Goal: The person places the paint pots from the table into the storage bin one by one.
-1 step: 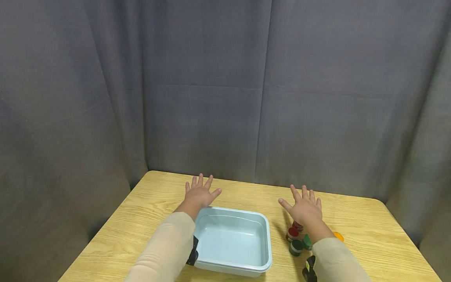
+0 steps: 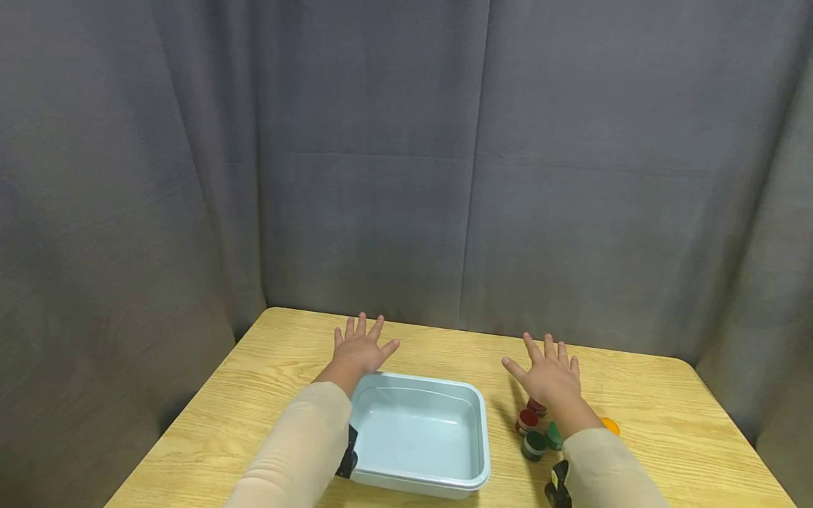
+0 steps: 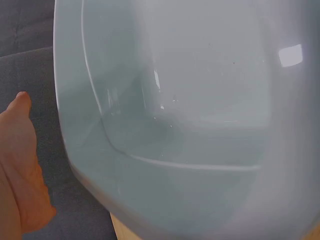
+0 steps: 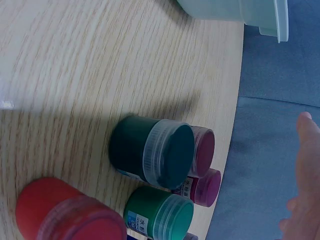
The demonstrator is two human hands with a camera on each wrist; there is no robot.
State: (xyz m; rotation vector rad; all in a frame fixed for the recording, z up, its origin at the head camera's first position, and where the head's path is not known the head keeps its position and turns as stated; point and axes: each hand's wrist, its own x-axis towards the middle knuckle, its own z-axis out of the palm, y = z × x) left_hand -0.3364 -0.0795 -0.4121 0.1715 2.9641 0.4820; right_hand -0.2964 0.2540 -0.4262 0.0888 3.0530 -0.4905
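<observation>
Both hands are raised with fingers spread and hold nothing. In the head view my left hand [image 2: 358, 351] hovers at the far left corner of a pale blue plastic tub [image 2: 416, 436]; that forearm crosses the tub's left side. My right hand [image 2: 551, 375] is held above a cluster of small paint jars. Among them are a dark green jar [image 2: 533, 446], a green jar [image 2: 555, 437], a red-lidded jar [image 2: 527, 421] and a darker red one [image 2: 537, 407]. An orange lid [image 2: 610, 425] shows beyond the right wrist. The right forearm hides part of the cluster.
A wood-grain table [image 2: 254, 409] carries the tub and jars. Grey curtains [image 2: 381, 176] hang behind it and on both sides. In the right wrist view a large red jar [image 4: 65, 210] lies closest to the camera, with the tub's edge [image 4: 220, 10] at the top.
</observation>
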